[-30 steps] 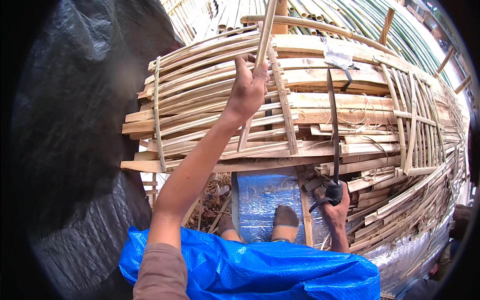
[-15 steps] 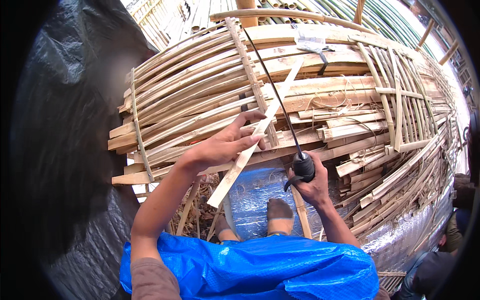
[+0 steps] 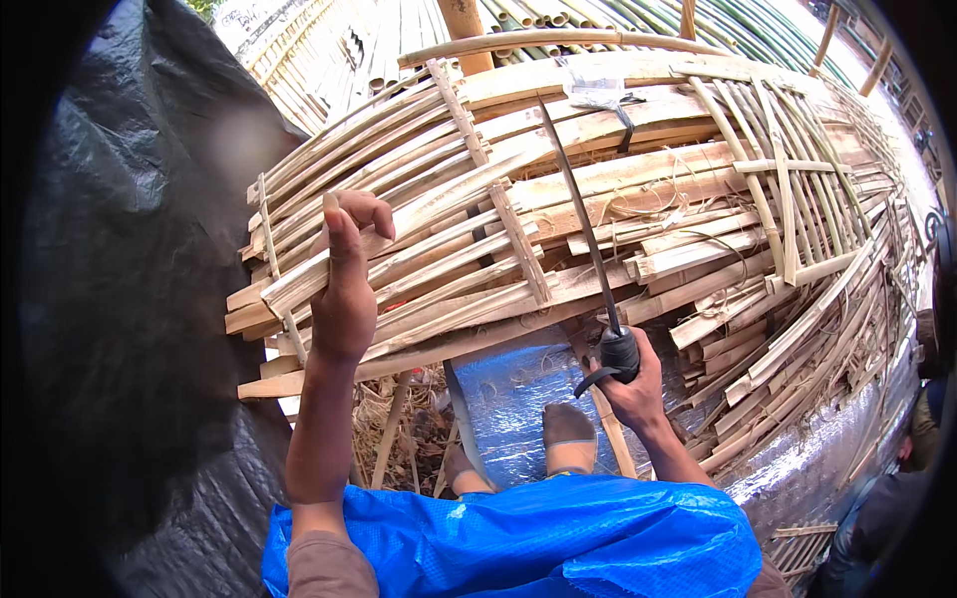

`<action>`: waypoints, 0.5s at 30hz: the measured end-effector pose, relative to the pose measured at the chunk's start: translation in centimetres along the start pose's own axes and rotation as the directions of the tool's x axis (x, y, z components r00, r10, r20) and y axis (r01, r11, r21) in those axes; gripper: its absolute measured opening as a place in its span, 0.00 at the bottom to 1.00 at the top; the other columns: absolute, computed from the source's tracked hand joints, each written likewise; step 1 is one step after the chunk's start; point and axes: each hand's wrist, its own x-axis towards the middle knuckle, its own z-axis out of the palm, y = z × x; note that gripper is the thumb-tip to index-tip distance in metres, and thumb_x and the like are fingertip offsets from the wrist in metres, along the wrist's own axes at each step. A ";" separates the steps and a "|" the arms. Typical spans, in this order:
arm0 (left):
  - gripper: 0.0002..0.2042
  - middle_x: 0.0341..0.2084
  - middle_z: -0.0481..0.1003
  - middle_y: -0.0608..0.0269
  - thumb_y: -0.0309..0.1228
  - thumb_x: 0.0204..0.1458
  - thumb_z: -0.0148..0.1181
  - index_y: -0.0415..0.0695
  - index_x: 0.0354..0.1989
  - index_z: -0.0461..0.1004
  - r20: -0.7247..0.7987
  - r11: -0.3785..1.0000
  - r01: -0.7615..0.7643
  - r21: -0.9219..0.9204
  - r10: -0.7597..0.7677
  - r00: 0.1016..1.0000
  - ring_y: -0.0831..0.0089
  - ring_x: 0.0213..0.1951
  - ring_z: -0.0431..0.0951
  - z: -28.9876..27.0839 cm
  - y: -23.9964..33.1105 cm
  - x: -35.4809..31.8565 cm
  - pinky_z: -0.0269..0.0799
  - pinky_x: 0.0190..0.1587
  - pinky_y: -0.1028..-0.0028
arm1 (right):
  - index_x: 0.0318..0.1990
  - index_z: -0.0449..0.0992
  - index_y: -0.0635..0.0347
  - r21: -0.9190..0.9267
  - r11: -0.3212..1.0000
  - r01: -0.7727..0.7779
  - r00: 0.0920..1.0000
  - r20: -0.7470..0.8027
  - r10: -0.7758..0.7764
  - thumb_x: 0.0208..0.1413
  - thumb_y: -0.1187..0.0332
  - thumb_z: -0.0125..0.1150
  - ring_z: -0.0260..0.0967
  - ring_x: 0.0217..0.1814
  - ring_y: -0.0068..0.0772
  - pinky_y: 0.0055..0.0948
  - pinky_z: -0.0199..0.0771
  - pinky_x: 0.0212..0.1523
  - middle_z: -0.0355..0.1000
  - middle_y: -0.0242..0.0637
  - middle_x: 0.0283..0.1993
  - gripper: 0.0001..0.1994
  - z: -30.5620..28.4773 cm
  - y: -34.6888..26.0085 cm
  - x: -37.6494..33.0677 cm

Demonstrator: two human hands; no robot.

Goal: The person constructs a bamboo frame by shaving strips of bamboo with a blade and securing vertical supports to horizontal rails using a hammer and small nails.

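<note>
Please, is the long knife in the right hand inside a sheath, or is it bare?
Bare: its dark blade shows uncovered from the black handle in the right hand up to the tip.

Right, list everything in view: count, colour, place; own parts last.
bamboo strip: one, pale, left of centre
long knife: one, dark, right of centre
left lattice: one, tan, centre left
right lattice: one, tan, upper right
planks: several, tan, middle
split bamboo: many, tan, right
poles: many, largely green, top
posts: at least four, tan, top
plastic packet: one, clear, on planks
black sheet: one, black, left
blue sheet: one, blue, bottom
foil sheet: at least one, silvery, lower centre
litter: uncounted, brown, left of foil sheet
other person: at least one, dark-clothed, right edge
feet: two, dark-toed, lower centre
forearms: two, bare, bottom
left grip: one, bare, holding bamboo strip
right grip: one, bare, holding long knife
</note>
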 end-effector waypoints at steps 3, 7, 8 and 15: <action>0.13 0.44 0.71 0.62 0.40 0.73 0.43 0.43 0.48 0.68 -0.390 0.967 -0.175 -0.186 0.091 0.916 0.76 0.47 0.71 3.5 1.9 1.5 0.67 0.52 0.72 | 0.51 0.71 0.62 -0.018 0.994 0.109 0.993 0.053 -0.108 0.50 0.69 0.72 0.76 0.35 0.23 0.28 0.76 0.39 0.77 0.35 0.33 0.22 0.3 -2.7 0.3; 0.11 0.44 0.72 0.66 0.34 0.67 0.57 0.48 0.54 0.66 -0.600 0.872 -0.393 -0.292 0.153 0.785 0.77 0.43 0.72 6.0 4.0 3.2 0.71 0.45 0.72 | 0.53 0.70 0.62 -0.035 0.970 0.242 0.960 0.155 -0.234 0.49 0.69 0.74 0.79 0.34 0.30 0.33 0.79 0.38 0.78 0.40 0.33 0.25 1.9 -7.9 1.4; 0.11 0.43 0.72 0.66 0.35 0.67 0.56 0.48 0.53 0.66 -0.623 0.832 -0.452 -0.320 0.174 0.762 0.77 0.42 0.72 6.0 4.5 3.5 0.71 0.44 0.73 | 0.54 0.69 0.62 -0.028 0.960 0.277 0.948 0.170 -0.269 0.49 0.69 0.74 0.80 0.34 0.31 0.33 0.79 0.38 0.78 0.41 0.32 0.26 2.2 -8.9 1.7; 0.19 0.17 0.49 0.74 0.50 0.72 0.43 0.52 0.32 0.56 -0.699 0.689 -0.641 -0.337 0.273 0.661 0.81 0.18 0.46 6.3 7.6 3.9 0.45 0.22 0.77 | 0.56 0.68 0.60 0.010 0.947 0.320 0.913 0.265 -0.311 0.48 0.70 0.75 0.79 0.36 0.26 0.30 0.79 0.40 0.78 0.37 0.35 0.28 3.0 -10.4 2.0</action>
